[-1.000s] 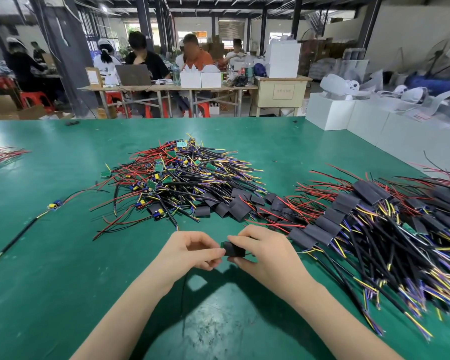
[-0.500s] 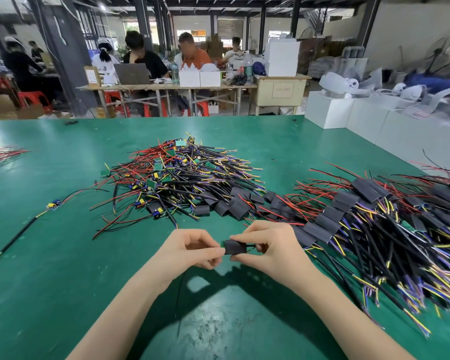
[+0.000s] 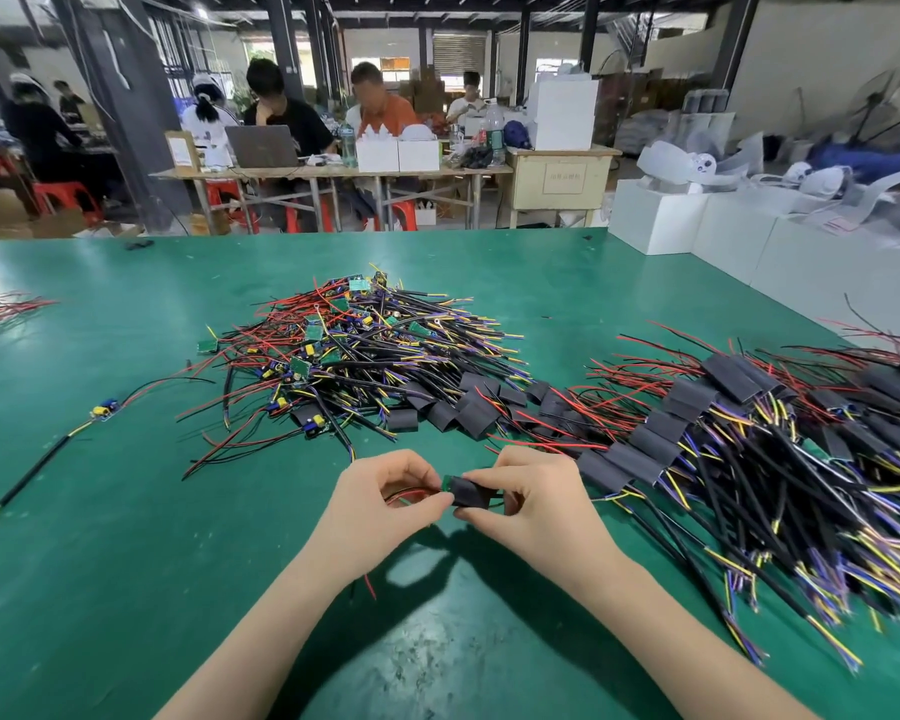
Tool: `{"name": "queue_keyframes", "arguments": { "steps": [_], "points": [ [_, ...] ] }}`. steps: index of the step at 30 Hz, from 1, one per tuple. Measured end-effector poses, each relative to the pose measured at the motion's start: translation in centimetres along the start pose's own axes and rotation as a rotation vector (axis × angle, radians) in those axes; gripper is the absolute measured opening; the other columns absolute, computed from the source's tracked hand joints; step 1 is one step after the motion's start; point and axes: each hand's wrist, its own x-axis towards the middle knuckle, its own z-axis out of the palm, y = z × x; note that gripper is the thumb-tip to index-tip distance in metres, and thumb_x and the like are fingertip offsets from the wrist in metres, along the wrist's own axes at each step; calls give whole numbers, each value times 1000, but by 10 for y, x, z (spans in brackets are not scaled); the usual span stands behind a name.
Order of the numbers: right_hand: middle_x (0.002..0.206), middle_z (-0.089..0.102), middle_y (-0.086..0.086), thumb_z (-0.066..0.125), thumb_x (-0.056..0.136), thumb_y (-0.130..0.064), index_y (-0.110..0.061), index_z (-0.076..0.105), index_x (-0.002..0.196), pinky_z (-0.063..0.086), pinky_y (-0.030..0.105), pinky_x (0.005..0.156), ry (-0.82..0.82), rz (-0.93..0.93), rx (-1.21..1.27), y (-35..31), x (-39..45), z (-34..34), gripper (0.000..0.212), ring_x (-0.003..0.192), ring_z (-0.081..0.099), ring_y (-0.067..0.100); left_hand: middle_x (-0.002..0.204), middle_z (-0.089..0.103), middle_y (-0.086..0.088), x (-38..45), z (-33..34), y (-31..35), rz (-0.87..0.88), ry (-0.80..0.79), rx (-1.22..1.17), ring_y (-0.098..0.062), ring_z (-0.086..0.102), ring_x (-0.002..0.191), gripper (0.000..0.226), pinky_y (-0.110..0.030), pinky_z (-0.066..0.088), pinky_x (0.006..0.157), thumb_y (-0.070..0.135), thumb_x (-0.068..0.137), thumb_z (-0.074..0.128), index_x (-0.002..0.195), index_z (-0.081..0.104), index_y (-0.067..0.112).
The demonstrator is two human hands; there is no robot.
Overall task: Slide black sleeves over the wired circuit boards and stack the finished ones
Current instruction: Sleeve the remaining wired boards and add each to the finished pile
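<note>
My right hand (image 3: 533, 504) pinches a black sleeve (image 3: 470, 494) just above the green table (image 3: 126, 563). A green corner of a wired circuit board (image 3: 446, 482) sticks out of the sleeve's left end, and my left hand (image 3: 385, 506) pinches it there. Its red and black wires trail under my left wrist. Behind my hands lies a heap of bare wired boards (image 3: 349, 350). Several loose black sleeves (image 3: 468, 407) lie in front of that heap. To the right spreads a stack of sleeved boards (image 3: 739, 433) with their wires fanned out.
One single wired board (image 3: 104, 409) with a long black cable lies alone at the left. A bundle of red wires (image 3: 6, 306) shows at the far left edge. White boxes (image 3: 697, 220) border the table's right side. People sit at tables beyond the far edge.
The sleeve has shifted right along the board, so a green corner and red wires now show by my left fingers. Both hands stay close together over the same spot.
</note>
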Motion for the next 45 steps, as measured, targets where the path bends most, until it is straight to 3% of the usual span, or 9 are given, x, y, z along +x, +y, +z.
{"name": "queue_keyframes", "arguments": {
  "steps": [4,9,12,22,26,30,33,37,45],
  "points": [
    [64,49,-2,78,74,-29,-19,75,84,38,32,57,-39,10,-43,0,0,2,15,60,40,8,64,65,1,-2,7,-1,155,95,238,-5,59,58,18,-22,52,61,9,71,79,70,63,17],
    [65,57,-3,79,70,-29,-19,75,80,39,30,59,72,112,-83,-1,1,5,15,61,43,8,94,61,8,-5,16,4,351,223,443,-13,60,91,22,-30,51,77,12,75,78,92,64,15],
    [68,56,-1,76,71,-28,-16,74,79,42,33,60,91,134,-106,-6,0,9,14,62,48,13,94,61,7,-5,20,6,415,248,525,-15,54,95,17,-25,43,80,9,75,78,85,65,15],
    [70,56,1,72,74,-22,-13,72,81,44,37,59,102,124,-125,-11,-2,11,11,63,53,20,93,63,5,-4,20,8,139,158,250,-15,58,100,10,-34,46,92,8,80,75,81,67,14],
    [67,55,2,73,72,-19,-13,71,78,44,36,56,106,116,-116,-12,-2,11,9,61,51,20,96,62,7,-6,20,8,143,123,231,-13,56,103,17,-24,45,89,8,82,73,79,63,21],
    [66,53,-3,73,71,-19,-14,71,78,41,31,56,104,107,-115,-10,0,8,9,59,46,15,98,59,8,-8,24,9,197,112,225,-6,56,101,15,-25,44,87,7,81,74,80,65,19],
    [65,52,-7,75,69,-18,-16,72,78,40,28,55,157,124,-87,-10,2,8,10,57,42,9,91,63,5,-7,26,11,203,177,152,-10,63,91,18,-29,51,85,2,80,74,84,64,16],
    [65,58,-1,74,72,-21,-15,72,79,44,34,59,173,135,-97,-14,2,12,9,59,47,14,83,67,5,-5,27,10,169,291,84,-14,67,82,22,-36,56,82,-3,78,75,81,66,17],
    [62,53,0,72,71,-19,-13,69,74,43,36,56,150,124,-142,-16,1,14,7,60,52,23,87,66,8,-4,26,9,146,239,112,-9,64,86,27,-36,55,81,3,79,76,75,64,27]
  ]
}}
